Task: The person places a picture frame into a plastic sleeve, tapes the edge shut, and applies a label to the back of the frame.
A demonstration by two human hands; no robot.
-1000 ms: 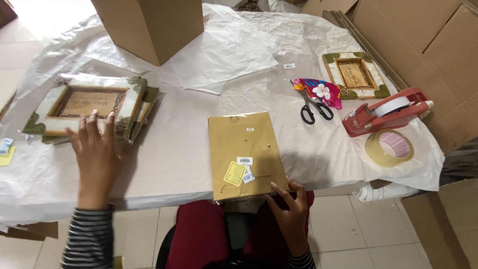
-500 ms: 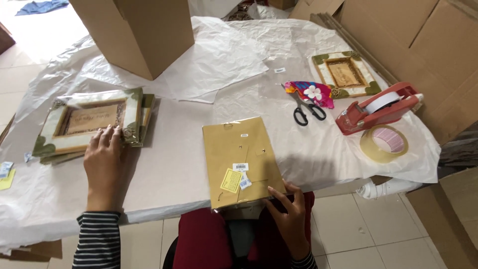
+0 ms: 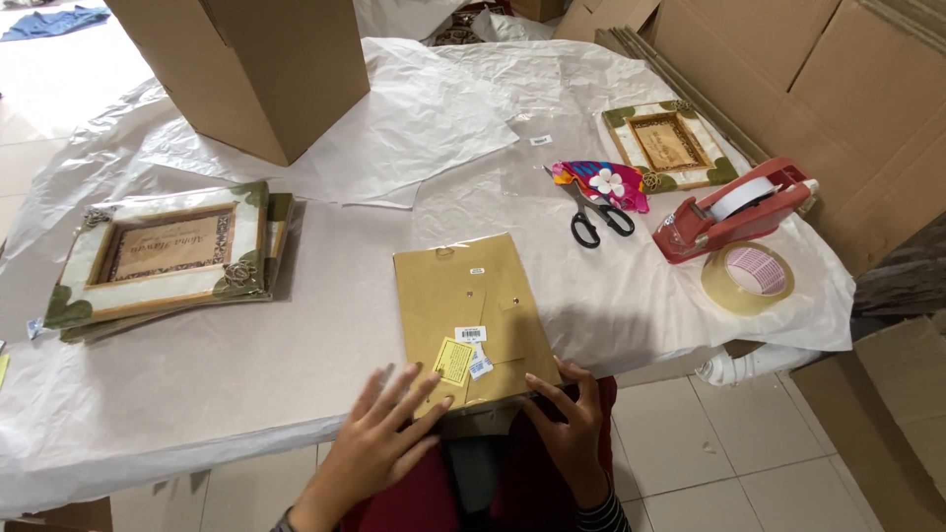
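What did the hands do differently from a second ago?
The left hand left the stack of frames and came across to the near edge of the face-down frame. The right hand stayed at that edge. Scissors and tape dispenser stayed put.

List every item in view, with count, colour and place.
Face-down frame: one, brown back with stickers, table's near edge.
Stacked frames: several, cream and green, left.
Single frame: one, cream and green, far right.
Scissors: one, black handles, centre right.
Floral cloth: one, multicoloured, by the scissors.
Tape dispenser: one, red, right.
Tape roll: one, clear yellowish, right edge.
Cardboard box: one, brown, far left.
Table cover: white sheeting.
Left hand: fingers on the face-down frame.
Right hand: at its near corner.
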